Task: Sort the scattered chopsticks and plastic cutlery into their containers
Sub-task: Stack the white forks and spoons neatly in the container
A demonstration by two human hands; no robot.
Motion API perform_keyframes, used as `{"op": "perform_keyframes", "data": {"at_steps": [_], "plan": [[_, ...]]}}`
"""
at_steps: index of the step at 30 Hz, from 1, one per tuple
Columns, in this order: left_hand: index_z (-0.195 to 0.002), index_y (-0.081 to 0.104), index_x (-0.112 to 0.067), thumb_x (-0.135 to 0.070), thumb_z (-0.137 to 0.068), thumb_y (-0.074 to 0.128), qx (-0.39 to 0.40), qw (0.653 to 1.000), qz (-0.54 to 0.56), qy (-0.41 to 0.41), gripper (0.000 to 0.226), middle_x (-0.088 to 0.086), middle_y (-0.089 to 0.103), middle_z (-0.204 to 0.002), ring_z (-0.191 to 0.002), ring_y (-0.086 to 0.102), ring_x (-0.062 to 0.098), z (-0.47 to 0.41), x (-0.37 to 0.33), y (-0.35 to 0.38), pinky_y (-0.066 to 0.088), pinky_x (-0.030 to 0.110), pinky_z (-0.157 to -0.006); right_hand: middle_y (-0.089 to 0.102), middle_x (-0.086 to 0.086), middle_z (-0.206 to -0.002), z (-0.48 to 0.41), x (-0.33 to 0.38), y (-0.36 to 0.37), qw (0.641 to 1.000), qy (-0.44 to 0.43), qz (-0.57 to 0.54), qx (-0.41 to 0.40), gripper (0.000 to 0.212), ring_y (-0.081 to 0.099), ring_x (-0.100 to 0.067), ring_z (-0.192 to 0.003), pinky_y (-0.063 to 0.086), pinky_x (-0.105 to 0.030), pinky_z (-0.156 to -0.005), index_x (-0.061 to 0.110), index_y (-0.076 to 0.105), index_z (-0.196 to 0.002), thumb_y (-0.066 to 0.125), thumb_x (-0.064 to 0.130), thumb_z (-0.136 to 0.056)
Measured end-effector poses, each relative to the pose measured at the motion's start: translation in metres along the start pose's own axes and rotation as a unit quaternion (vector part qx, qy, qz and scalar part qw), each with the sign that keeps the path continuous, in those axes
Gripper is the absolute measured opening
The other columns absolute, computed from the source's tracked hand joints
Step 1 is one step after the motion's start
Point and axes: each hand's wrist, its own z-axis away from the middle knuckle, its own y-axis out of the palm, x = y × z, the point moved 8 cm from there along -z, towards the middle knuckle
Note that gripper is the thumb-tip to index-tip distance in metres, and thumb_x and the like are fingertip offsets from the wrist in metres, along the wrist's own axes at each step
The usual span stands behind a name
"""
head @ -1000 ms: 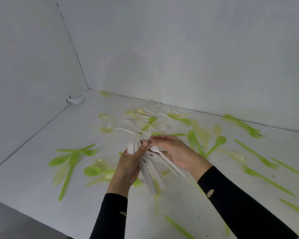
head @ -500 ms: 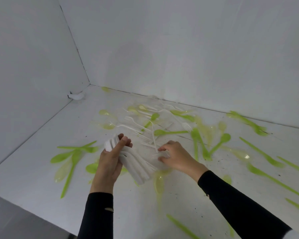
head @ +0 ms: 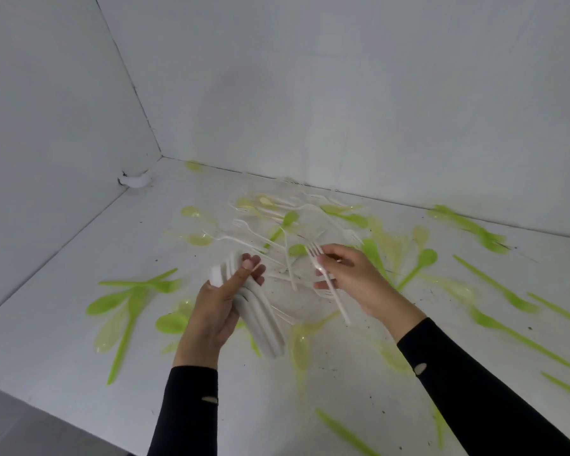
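Gathering white cutlery seems the step: right grip (head: 352, 278) pinches one white fork (head: 339, 304) above the worktop (head: 63, 340), left grip (head: 217, 311) clasps a white bundle (head: 260, 320) beside it. Next, probably, nest the fork into the bundle.

One head-worn, wide-angle view. It faces forward and down onto the white bench (head: 63, 340) at close range. The left hand (head: 217, 311) and right hand (head: 352, 278) sit mid-frame. The wall corner (head: 161, 155) lies far left.
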Motion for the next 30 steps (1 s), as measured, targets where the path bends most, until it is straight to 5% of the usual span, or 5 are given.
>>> {"op": "perform_keyframes", "data": {"at_steps": [10,15,19,26,30], "plan": [[-0.116,0.066,0.004,-0.012,-0.083,0.074,0.047,0.993,-0.101,-0.029,0.037,0.027,0.067,-0.115,-0.112,0.063,0.042,-0.001,0.014,0.022,0.051,0.052,-0.098,0.068,-0.009,-0.084,-0.006,-0.01,0.062,0.99,0.082,-0.095,0.067,0.023,0.068,-0.018,-0.072,0.058,-0.03,-0.067,-0.001,0.063,-0.099,0.07,0.02,-0.09],[-0.108,0.066,-0.007,-0.001,-0.086,0.065,-0.061,0.996,-0.051,0.04,0.023,0.006,0.07,-0.086,-0.077,0.07,0.017,0.0,-0.024,-0.02,0.059,0.028,-0.073,0.068,0.002,-0.086,-0.023,-0.018,0.046,0.993,0.013,0.115,-0.006,0.026,0.063,-0.014,-0.074,0.05,-0.03,-0.07,0.01,0.069,-0.095,0.056,0.033,-0.098],[-0.101,0.065,-0.007,0.0,-0.086,0.068,-0.116,0.986,-0.097,0.069,0.016,0.005,0.068,-0.08,-0.068,0.068,0.016,-0.003,-0.063,-0.058,0.058,0.026,-0.068,0.062,0.005,-0.104,-0.029,-0.031,0.029,0.918,-0.064,0.386,-0.057,0.011,0.059,-0.015,-0.096,0.048,-0.03,-0.078,0.023,0.065,-0.1,0.059,0.03,-0.093],[-0.089,0.066,0.002,0.001,-0.083,0.072,-0.123,0.967,-0.224,-0.019,0.009,0.011,0.067,-0.064,-0.056,0.066,0.02,-0.022,-0.056,-0.058,0.056,0.028,-0.06,0.061,-0.008,-0.11,-0.041,-0.007,0.077,0.857,-0.211,0.467,-0.055,0.021,0.053,-0.027,-0.106,0.045,-0.037,-0.091,0.011,0.069,-0.108,0.058,0.024,-0.096],[-0.09,0.065,0.0,0.002,-0.079,0.075,-0.141,0.967,-0.21,-0.02,0.015,0.014,0.068,-0.071,-0.063,0.07,0.022,-0.023,-0.053,-0.066,0.057,0.03,-0.06,0.059,-0.008,-0.125,-0.046,-0.015,0.134,0.838,-0.205,0.501,0.067,0.039,0.049,-0.027,-0.118,0.039,-0.037,-0.1,0.013,0.059,-0.13,0.052,0.035,-0.099]]}}
